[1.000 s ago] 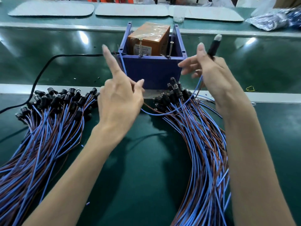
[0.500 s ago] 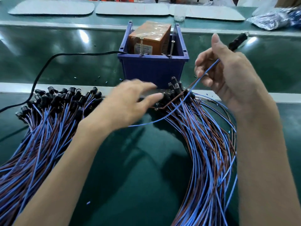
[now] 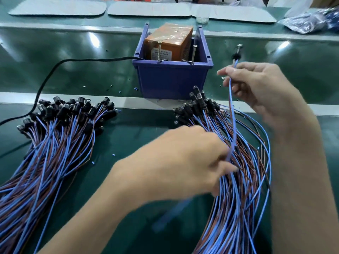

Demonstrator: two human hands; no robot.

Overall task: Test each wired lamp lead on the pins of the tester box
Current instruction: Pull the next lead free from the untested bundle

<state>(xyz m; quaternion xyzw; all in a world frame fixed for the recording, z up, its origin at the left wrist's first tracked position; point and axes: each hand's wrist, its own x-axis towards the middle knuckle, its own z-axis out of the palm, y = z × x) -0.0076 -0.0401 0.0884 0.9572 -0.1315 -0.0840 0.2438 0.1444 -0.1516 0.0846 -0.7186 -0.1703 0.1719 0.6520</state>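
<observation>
A glossy green work surface (image 3: pixel 91 57) runs left to right, crossed by a pale rail (image 3: pixel 73 97). Tiny wire offcuts (image 3: pixel 119 92) lie scattered on it. Along the far edge lie three flat grey mats (image 3: pixel 56 8), a small clear cup (image 3: pixel 202 17) where two of them meet, and crumpled plastic bags (image 3: pixel 308 22) at far right

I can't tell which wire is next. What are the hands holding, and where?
One lamp lead. The right hand pinches its blue wire a little below the black lamp end; the left hand, blurred, seems to pinch the same wire lower down.
</observation>
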